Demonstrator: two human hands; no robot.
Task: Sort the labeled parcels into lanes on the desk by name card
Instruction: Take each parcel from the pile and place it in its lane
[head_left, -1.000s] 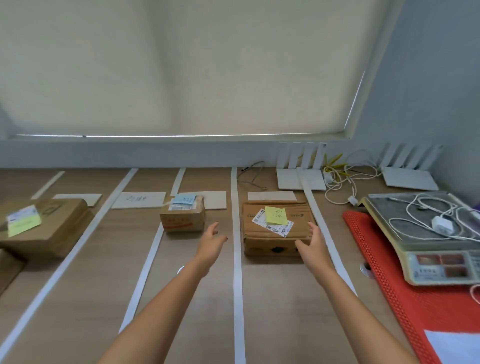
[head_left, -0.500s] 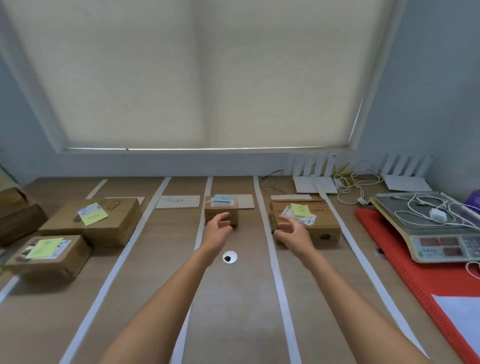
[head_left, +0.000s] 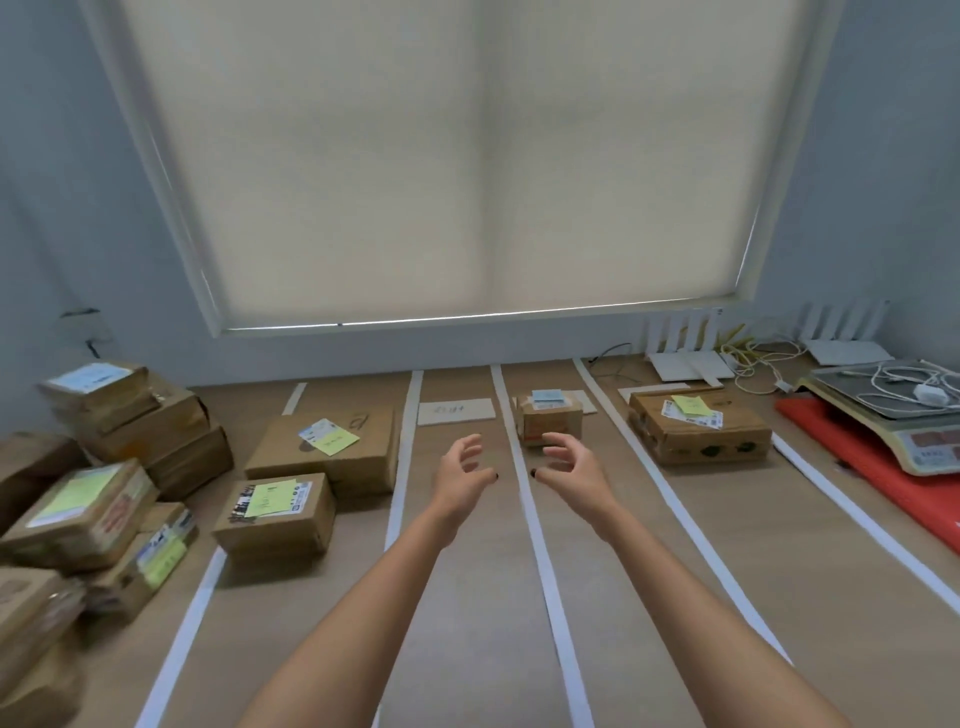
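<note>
White tape strips (head_left: 524, 499) split the wooden desk into lanes. A name card (head_left: 456, 411) lies at the far end of the middle lane. A small parcel with a blue note (head_left: 549, 422) sits one lane to the right, and a wider parcel with a yellow note (head_left: 696, 427) in the lane beyond. Two parcels with yellow-green notes (head_left: 332, 451) (head_left: 275, 514) lie in the left lane. My left hand (head_left: 462, 475) and right hand (head_left: 571, 470) hover over the middle of the desk, fingers loosely curled, holding nothing.
A pile of unsorted labeled parcels (head_left: 93, 499) crowds the desk's left end. At the right stand a weighing scale (head_left: 904, 415) with a white cable on it, a red mat (head_left: 878, 467), and two white routers (head_left: 685, 358) by the wall.
My right hand has left the wide parcel with the yellow note, which stays in its lane. Both hands drew back to the middle and my view swung left onto the parcel pile.
</note>
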